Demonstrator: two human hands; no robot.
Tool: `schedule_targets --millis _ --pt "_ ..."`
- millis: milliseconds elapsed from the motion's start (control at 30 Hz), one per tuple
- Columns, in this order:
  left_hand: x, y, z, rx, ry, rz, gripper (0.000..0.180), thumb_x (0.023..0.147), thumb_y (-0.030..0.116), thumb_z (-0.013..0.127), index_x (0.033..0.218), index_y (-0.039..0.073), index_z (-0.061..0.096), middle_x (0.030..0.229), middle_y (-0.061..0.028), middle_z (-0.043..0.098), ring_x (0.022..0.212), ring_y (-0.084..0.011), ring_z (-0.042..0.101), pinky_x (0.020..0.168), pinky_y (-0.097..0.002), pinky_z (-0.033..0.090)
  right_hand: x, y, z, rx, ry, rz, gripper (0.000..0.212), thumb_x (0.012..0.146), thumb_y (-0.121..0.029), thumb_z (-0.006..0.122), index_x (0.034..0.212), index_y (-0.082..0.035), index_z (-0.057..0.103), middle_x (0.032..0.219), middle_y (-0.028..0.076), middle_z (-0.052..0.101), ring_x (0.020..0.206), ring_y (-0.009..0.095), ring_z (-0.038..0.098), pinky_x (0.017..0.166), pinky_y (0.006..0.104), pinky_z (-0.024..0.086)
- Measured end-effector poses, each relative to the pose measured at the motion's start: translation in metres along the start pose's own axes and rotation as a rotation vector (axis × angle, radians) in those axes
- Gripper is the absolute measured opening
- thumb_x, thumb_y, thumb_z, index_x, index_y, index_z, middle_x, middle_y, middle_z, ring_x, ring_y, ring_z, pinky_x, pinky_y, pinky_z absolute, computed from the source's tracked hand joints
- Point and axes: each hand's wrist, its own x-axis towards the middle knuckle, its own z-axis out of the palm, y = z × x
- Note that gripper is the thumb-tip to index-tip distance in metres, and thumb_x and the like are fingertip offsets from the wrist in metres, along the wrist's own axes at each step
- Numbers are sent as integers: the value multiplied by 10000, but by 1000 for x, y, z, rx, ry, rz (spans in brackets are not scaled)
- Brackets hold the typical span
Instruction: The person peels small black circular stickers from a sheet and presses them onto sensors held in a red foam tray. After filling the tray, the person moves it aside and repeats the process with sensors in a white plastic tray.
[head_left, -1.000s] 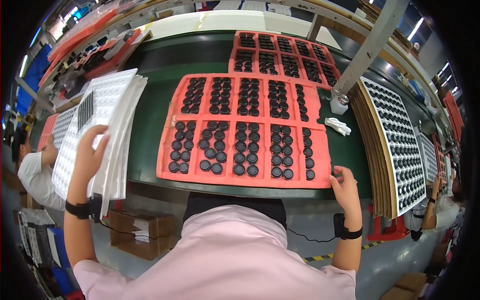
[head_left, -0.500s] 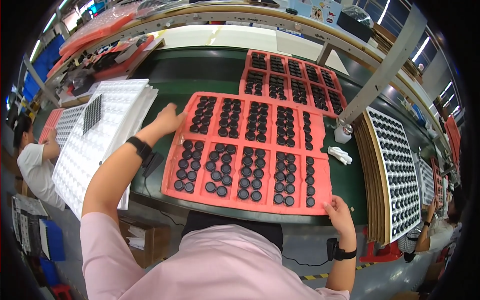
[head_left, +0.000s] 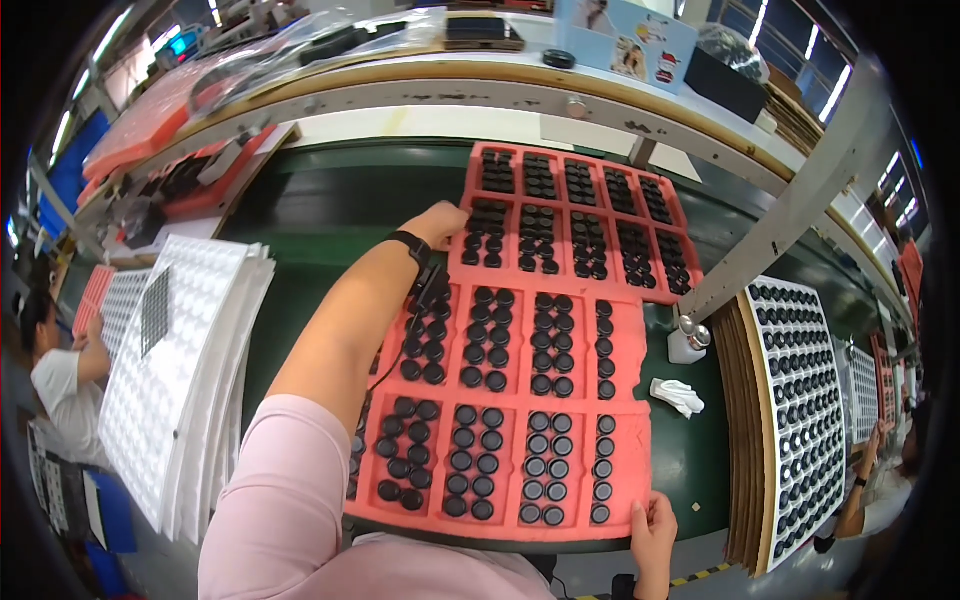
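Two red foam trays filled with round black caps lie on the green bench. My left hand (head_left: 438, 224) reaches over the near tray (head_left: 628, 465), its fingers closed at the left rim of the far tray (head_left: 458, 262). My left forearm covers the near tray's left part. At the near tray's lower right corner my right hand (head_left: 654, 532) has its thumb and fingers closed on the rim. Black caps (head_left: 487, 353) stand in rows within the compartments. The far tray's front edge meets or overlaps the near tray's back edge; I cannot tell which.
A small pump bottle (head_left: 688, 343) and a crumpled white glove or cloth (head_left: 678, 396) sit right of the trays. Further right stands a cardboard stack under a white cap-filled tray (head_left: 800, 400). White trays (head_left: 185, 360) lean at left. A metal post (head_left: 790, 200) rises at right. Co-workers sit both sides.
My left hand has left the near tray's left edge and moved forward and right to the far tray's. My right hand stays at the near tray's corner. The view has shifted.
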Motion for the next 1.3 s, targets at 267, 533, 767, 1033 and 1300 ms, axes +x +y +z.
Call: schedule_targets --millis 267,533,767,1033,1300 --pt "60 -33 -4 -127 -18 41 504 1073 411 524 1194 -61 653 1021 -166 693 814 -304 673 727 -478 549 -9 -18 11 -247 139 -97 151 889 -126 699 990 -22 657 716 87 577 564 218 530 554 350 431" --pt "93 -59 -41 56 267 -19 551 1091 445 468 1200 -61 658 1015 -177 694 842 -308 666 758 -493 527 -9 -18 16 -260 166 -193 117 933 -101 665 995 -3 652 699 30 532 576 112 453 546 288 385" --pt "79 -86 -115 -20 312 -26 455 1047 302 483 1114 -95 694 989 -246 719 894 -348 713 714 -464 513 -10 -21 15 -273 183 -166 137 876 -111 688 976 -28 643 719 97 554 563 240 511 546 362 410" --pt "31 -86 -183 492 426 293 551 1025 419 568 1126 -112 678 975 -205 726 888 -302 694 776 -416 523 6 -16 1 -154 25 -91 274 963 -117 649 1206 9 621 793 62 613 666 145 547 621 313 469" --pt "-101 -133 -207 450 279 175 627 1020 493 576 1178 -109 654 1073 -216 718 1010 -287 677 867 -396 522 113 -47 2 135 -393 -18 403 1008 -129 603 1345 87 551 1150 102 696 1015 142 647 898 317 522"
